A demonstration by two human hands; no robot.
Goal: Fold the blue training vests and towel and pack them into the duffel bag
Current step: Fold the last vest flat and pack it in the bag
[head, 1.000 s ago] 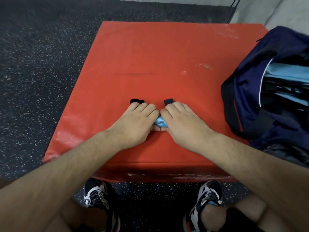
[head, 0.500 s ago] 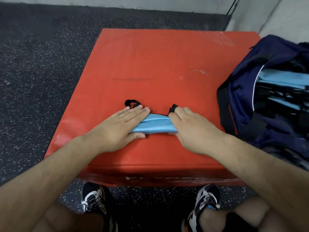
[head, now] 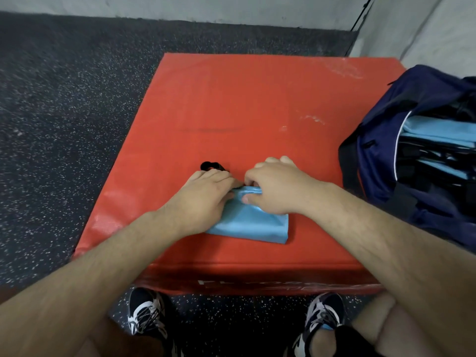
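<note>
A light blue vest [head: 253, 224], folded small, lies on the red mat [head: 244, 104] near its front edge. A black strap loop [head: 210, 166] of the vest pokes out beyond my left fingers. My left hand [head: 203, 199] rests on the vest's left side, fingers curled at its far edge. My right hand [head: 275, 188] pinches the vest's far folded edge between thumb and fingers. The navy duffel bag [head: 381, 124] stands open at the right, with folded light blue vests [head: 438, 130] inside it.
The red mat sits on dark speckled floor [head: 64, 112], with a grey wall [head: 425, 29] behind. My two shoes [head: 146, 315] stand just below the mat's front edge. The bag overlaps the mat's right side.
The vest was a narrow strip under both hands; now it shows as a wider folded rectangle toward me. My right hand moved left onto the far edge and pinched it.
</note>
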